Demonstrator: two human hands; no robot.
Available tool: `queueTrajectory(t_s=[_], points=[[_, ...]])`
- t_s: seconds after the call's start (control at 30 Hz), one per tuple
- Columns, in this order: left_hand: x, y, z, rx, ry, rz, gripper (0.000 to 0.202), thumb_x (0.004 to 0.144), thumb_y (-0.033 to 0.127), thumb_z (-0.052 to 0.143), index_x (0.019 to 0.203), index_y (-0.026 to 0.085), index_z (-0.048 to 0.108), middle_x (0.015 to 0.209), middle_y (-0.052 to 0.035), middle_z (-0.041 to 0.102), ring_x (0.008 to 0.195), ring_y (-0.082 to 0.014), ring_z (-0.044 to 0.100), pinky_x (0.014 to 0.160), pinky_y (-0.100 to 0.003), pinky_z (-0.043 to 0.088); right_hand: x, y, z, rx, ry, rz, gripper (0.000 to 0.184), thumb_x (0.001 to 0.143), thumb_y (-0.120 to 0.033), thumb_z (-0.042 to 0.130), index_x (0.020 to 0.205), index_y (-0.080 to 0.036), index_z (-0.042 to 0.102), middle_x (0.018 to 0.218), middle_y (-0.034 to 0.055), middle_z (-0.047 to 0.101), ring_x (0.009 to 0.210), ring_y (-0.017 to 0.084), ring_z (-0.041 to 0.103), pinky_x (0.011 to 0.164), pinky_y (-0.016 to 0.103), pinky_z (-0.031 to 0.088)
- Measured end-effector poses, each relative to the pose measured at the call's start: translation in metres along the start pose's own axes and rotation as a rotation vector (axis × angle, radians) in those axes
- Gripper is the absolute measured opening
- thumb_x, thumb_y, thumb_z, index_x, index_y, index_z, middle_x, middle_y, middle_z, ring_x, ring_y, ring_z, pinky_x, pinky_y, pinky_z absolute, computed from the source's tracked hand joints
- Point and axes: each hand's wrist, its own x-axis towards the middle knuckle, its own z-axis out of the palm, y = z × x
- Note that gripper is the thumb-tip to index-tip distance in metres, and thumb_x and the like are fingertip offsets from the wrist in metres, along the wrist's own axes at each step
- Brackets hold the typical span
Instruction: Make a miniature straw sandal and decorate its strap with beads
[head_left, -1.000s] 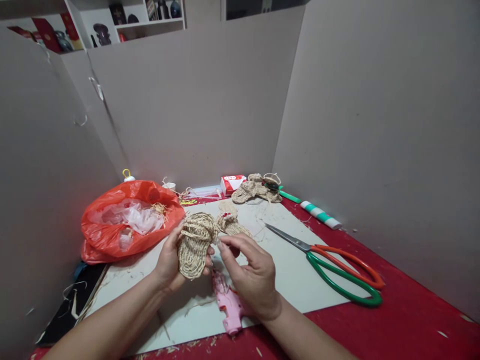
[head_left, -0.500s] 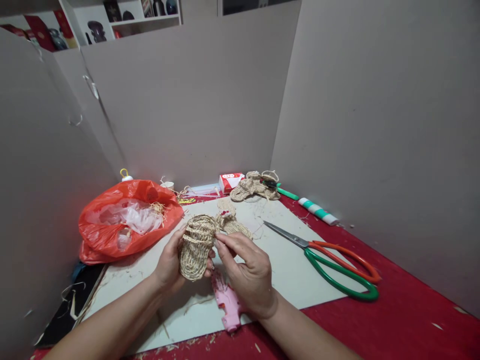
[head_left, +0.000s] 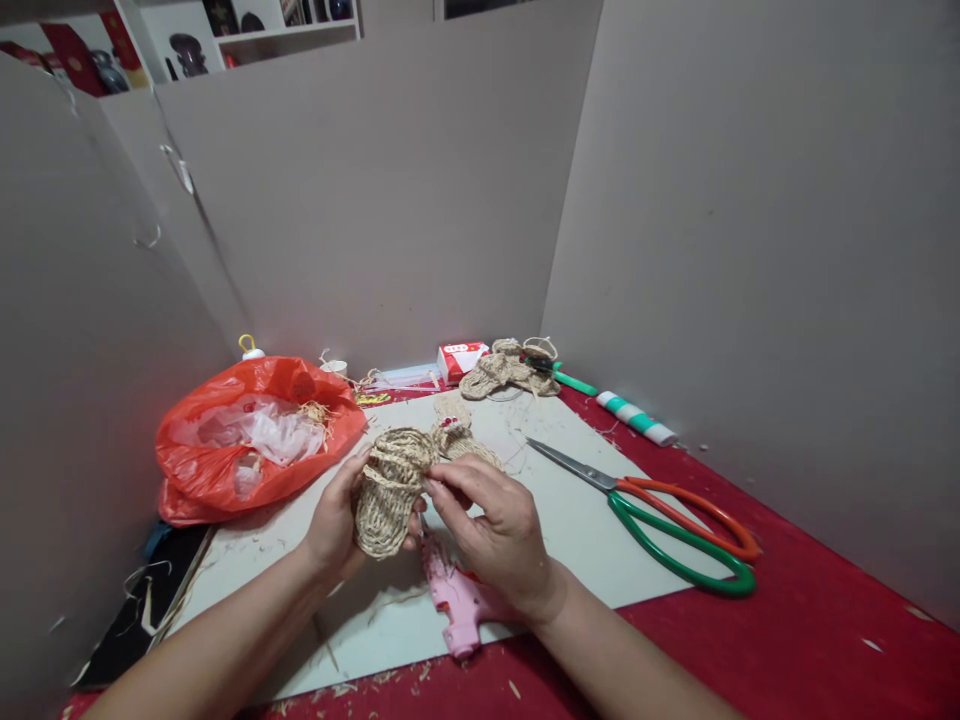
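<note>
A small woven straw sandal [head_left: 388, 500] is held up above the white board. My left hand [head_left: 335, 510] wraps around it from the left, with fingertips showing at its right edge. The thumb and forefinger of my right hand [head_left: 495, 525] pinch at the sandal's upper right edge; any strand between them is too small to make out. Below the hands lies a pink glue gun [head_left: 461, 610], partly behind my right hand. Just beyond the held sandal is another straw sandal [head_left: 465, 440] with red beads on it.
Large scissors [head_left: 637, 500] with orange and green handles lie to the right. A red plastic bag [head_left: 202, 470] with straw scraps stands left. Several straw sandals [head_left: 510, 368] and a red-and-white box [head_left: 459, 360] are at the back, near a green-and-white striped roll [head_left: 636, 418].
The sandal and both hands have shifted slightly left, and the sandal is tilted a little differently. More of the glue gun shows below my right hand.
</note>
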Motion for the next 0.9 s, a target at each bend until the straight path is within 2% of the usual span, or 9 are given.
queueTrajectory(t_s=[0.13,0.5,0.67,0.77,0.9], points=[[0.001,0.003,0.001,-0.021,-0.001,0.016,0.04,0.086,0.044,0.052,0.09,0.009,0.071,0.068,-0.0111,0.071,0.051,-0.0208,0.065,0.045,-0.03,0.054,-0.002,-0.001,0.003,0.017,0.0,-0.025,0.015,0.086,-0.008,0.058,0.094,-0.018,0.065,0.078,0.0052,0.068,0.071,0.016,0.062,0.064,0.031,0.052],[0.004,0.008,-0.009,-0.111,-0.07,-0.088,0.051,0.087,0.051,0.047,0.094,0.007,0.071,0.07,-0.0147,0.072,0.055,-0.0232,0.068,0.048,-0.031,0.056,-0.004,-0.003,-0.003,0.088,0.108,-0.007,0.03,0.08,-0.009,0.062,0.107,-0.022,0.065,0.081,0.0032,0.071,0.069,0.016,0.065,0.064,0.03,0.053],[0.007,0.009,-0.012,-0.144,-0.069,-0.149,0.057,0.087,0.055,0.044,0.095,0.004,0.069,0.073,-0.0169,0.071,0.056,-0.0221,0.068,0.049,-0.032,0.056,-0.003,-0.001,-0.002,0.167,0.192,0.236,0.016,0.089,-0.02,0.055,0.096,-0.019,0.069,0.079,0.0039,0.067,0.067,0.016,0.063,0.059,0.028,0.052],[0.01,0.008,-0.014,-0.156,-0.064,-0.158,0.056,0.087,0.055,0.045,0.096,0.005,0.068,0.073,-0.0163,0.07,0.056,-0.0221,0.067,0.05,-0.032,0.056,0.0,0.002,0.002,0.232,0.23,0.431,0.021,0.092,-0.028,0.052,0.088,-0.018,0.07,0.069,0.0014,0.063,0.057,0.013,0.058,0.052,0.024,0.049],[0.013,0.006,-0.018,-0.168,-0.046,-0.172,0.055,0.088,0.054,0.044,0.098,0.004,0.066,0.076,-0.0166,0.07,0.057,-0.0229,0.068,0.05,-0.034,0.056,0.005,0.005,0.005,0.361,0.208,0.623,0.023,0.086,-0.036,0.061,0.084,-0.015,0.07,0.064,0.0014,0.065,0.051,0.011,0.058,0.048,0.023,0.049]])
